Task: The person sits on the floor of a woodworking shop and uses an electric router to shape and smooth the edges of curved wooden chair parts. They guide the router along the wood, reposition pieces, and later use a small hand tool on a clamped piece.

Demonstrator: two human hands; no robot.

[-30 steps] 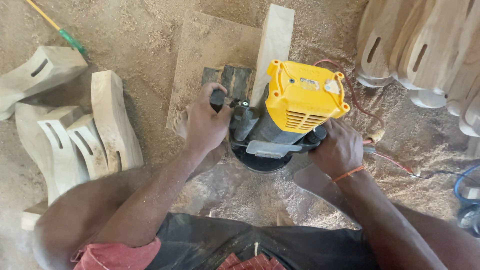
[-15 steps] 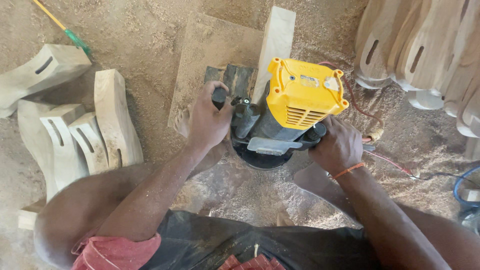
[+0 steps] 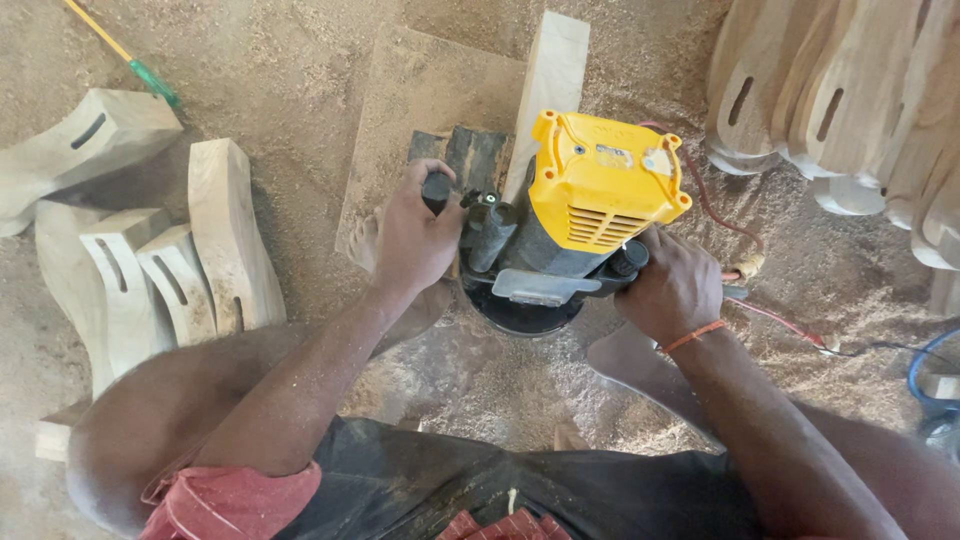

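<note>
I see left hand [image 3: 415, 240] with fingers wrapped on the black left handle [image 3: 436, 190] | right hand [image 3: 675, 290] closed on the right handle [image 3: 630, 258] | yellow plunge router [image 3: 580, 215] stands upright on sawdust-covered board [image 3: 420, 110], between both hands | carved wooden pieces [image 3: 150, 260] lie at left.

Left hand [image 3: 412, 238]: fist closed, knuckles up, forearm angled in from lower left. Right hand [image 3: 672, 288]: fist closed, orange band at wrist, forearm from lower right.
</note>
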